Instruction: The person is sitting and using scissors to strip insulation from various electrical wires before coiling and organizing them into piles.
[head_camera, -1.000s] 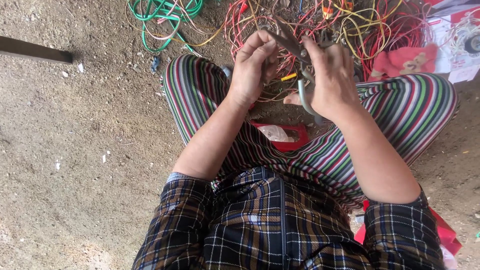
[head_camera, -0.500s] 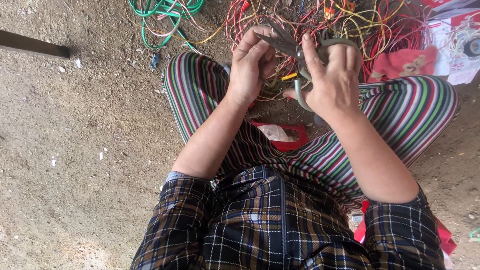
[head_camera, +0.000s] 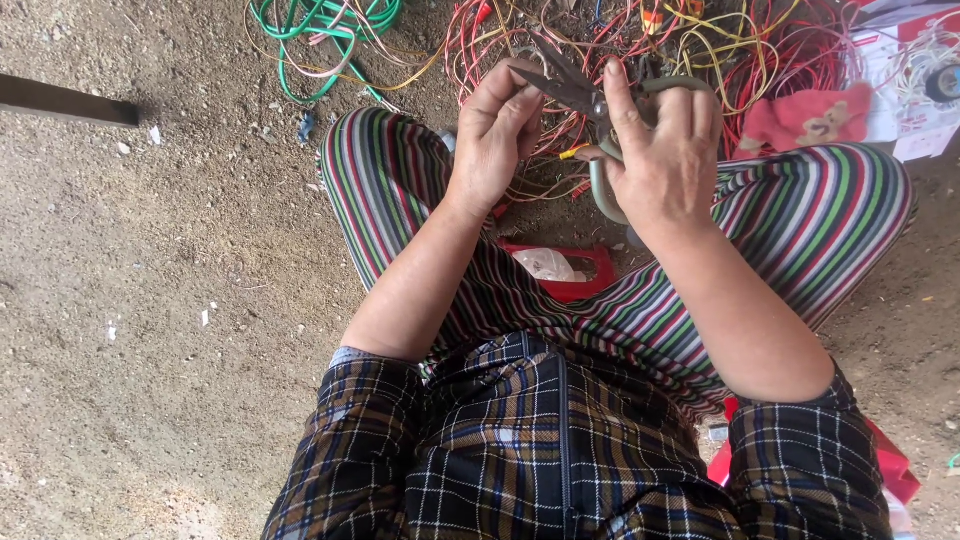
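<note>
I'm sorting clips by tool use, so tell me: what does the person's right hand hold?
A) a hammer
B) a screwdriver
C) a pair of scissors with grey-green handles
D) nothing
C: the right hand has its fingers through the grey-green handle loops of a pair of scissors, whose dark blades point toward the left hand, above the tangle of wires.

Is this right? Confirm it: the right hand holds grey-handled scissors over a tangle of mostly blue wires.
Not quite. In the head view the right hand does hold the grey-handled scissors, but the wire tangle is mostly red, with some yellow strands, not blue.
</note>
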